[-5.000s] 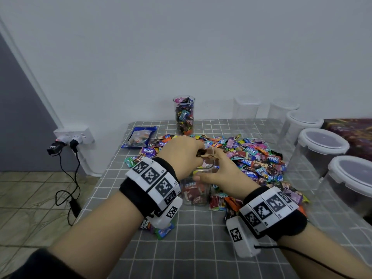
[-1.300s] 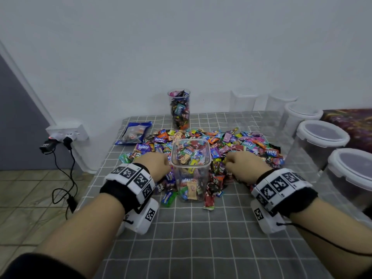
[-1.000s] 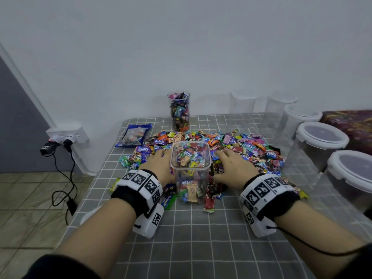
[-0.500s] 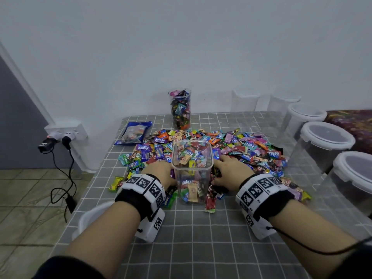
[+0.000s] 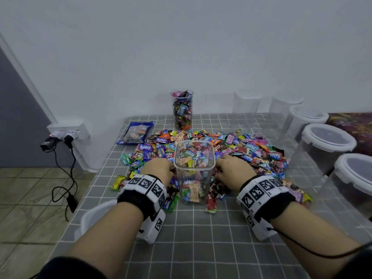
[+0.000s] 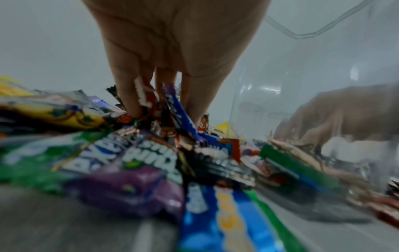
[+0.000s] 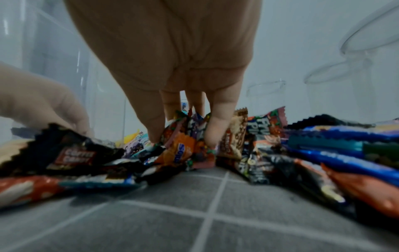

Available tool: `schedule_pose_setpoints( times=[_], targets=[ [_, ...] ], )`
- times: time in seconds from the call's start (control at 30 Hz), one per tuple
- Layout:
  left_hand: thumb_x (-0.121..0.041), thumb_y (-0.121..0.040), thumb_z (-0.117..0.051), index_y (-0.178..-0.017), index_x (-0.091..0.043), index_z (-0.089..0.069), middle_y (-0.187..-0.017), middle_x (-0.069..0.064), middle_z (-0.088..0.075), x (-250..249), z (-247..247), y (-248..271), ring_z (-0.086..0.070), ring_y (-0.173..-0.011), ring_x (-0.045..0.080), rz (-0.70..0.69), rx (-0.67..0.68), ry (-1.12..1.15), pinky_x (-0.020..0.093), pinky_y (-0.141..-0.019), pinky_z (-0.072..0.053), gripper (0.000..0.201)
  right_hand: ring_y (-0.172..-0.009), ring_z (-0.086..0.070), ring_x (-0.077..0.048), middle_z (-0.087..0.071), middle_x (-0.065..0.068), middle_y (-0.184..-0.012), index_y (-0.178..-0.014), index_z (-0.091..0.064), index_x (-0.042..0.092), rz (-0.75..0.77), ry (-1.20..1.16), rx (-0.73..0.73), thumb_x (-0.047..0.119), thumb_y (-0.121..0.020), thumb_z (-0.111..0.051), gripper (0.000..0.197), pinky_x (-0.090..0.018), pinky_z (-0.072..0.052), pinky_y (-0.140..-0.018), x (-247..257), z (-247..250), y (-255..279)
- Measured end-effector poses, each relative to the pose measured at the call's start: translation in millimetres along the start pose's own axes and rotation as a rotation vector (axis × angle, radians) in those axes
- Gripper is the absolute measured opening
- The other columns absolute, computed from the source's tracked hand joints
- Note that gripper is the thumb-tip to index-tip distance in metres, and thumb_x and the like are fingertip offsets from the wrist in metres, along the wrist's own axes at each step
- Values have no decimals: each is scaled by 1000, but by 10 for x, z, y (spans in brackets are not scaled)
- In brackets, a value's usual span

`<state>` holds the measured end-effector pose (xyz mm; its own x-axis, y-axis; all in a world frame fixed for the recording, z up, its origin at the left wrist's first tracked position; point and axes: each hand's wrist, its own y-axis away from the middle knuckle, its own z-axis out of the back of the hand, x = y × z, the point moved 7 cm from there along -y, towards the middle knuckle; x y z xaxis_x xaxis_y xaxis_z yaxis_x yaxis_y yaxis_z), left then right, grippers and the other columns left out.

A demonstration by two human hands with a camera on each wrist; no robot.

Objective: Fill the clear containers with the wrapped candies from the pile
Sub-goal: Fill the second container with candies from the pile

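Fingers (image 6: 129, 95) of the left hand (image 5: 159, 168) curl down into the wrapped candies (image 6: 159, 109) and close around a small clutch of them, several wrappers poking up between the digits. Just to its right stands the square clear container (image 5: 194, 172), upright on the grey checked tablecloth (image 5: 191, 238) at the near edge of the pile (image 5: 251, 150), and it looks roughly three-quarters full of mixed sweets. On the container's other side, the right hand (image 5: 231, 170) does the same: its fingers (image 7: 218, 122) hook into the heap and pinch an orange wrapper (image 7: 179, 150) with others. The step in hand appears to be gathering another double handful; the next move likely calls for lifting both loads over the rim and releasing them without spilling or nudging the container. Behind the pile a tall round container (image 5: 182, 109) is already packed to its top. Farther right, a row of lidded containers (image 5: 326, 141) looks empty.
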<state>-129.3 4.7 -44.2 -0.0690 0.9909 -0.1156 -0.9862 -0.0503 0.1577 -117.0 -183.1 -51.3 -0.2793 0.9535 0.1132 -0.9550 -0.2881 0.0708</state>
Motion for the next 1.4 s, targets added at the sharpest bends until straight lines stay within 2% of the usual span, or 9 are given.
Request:
schedule_pose_setpoints(
  times=[0.13,0.33,0.53,0.63,0.77,0.9,1.07,1.23,1.4],
  targets=[
    [-24,-95,-49,-91,-5,-64,-91,12,-64,19,76,38,-61,-92,30,-1,-85,-25,36,-75,-49,24,-106,-54,-25,-52,-7,-118,-116,-56,13,7,-33,-33,25,-94,-51,26,-32,-44,-84,14,51,28],
    [-29,-94,-49,-82,-9,-61,-73,3,-49,74,80,2,-49,-73,24,2,-176,6,31,-64,-40,26,-99,-55,-26,-56,-8,-107,-107,-56,8,-9,-112,-132,21,-95,-46,20,-33,-45,-81,25,191,83],
    [-29,-95,-47,-90,-7,-62,-87,10,-60,55,135,33,-60,-88,29,-18,-263,62,31,-67,-40,27,-93,-54,-24,-56,-7,-98,-96,-55,7,-28,-169,-225,20,-94,-49,14,-30,-40,-73,-4,301,144],
    [-30,-96,-47,-86,-8,-59,-93,10,-61,60,168,53,-58,-88,28,-12,-307,93,30,-66,-38,26,-83,-51,-23,-53,-6,-88,-90,-55,4,-50,-241,-307,20,-93,-51,17,-29,-32,-65,-71,391,192],
    [-30,-96,-46,-85,-8,-58,-95,9,-60,60,198,78,-56,-86,26,-18,-340,106,30,-65,-37,27,-78,-48,-22,-55,-7,-85,-91,-59,2,-73,-369,-445,19,-93,-55,18,-31,-34,-65,-135,610,292],
    [-30,-97,-45,-90,-7,-60,-99,9,-60,36,222,109,-57,-90,27,-24,-357,115,32,-69,-38,28,-80,-48,-18,-57,-6,-90,-98,-63,4,18,-463,-666,17,-92,-58,16,-26,-31,-68,-46,1011,443],
    [-31,-97,-44,-90,-7,-60,-100,10,-59,-7,235,147,-57,-90,28,-29,-357,131,31,-67,-35,30,-77,-51,-17,-58,-5,-87,-94,-64,2,162,-555,-859,10,-88,-61,10,-22,-35,-67,187,1386,628],
    [-33,-97,-43,-93,-7,-60,-101,10,-59,-24,241,154,-57,-93,28,-33,-353,112,30,-69,-36,31,-76,-51,-16,-57,-3,-86,-95,-64,5,253,-564,-775,13,-89,-62,10,-26,-40,-69,442,1255,624],
    [-33,-97,-44,-89,-8,-59,-97,8,-58,-10,234,142,-56,-88,26,-31,-355,131,30,-67,-35,30,-75,-46,-10,-59,-2,-84,-92,-64,5,330,-507,-699,20,-85,-57,18,-18,-30,-67,633,1047,583]
  ],
)
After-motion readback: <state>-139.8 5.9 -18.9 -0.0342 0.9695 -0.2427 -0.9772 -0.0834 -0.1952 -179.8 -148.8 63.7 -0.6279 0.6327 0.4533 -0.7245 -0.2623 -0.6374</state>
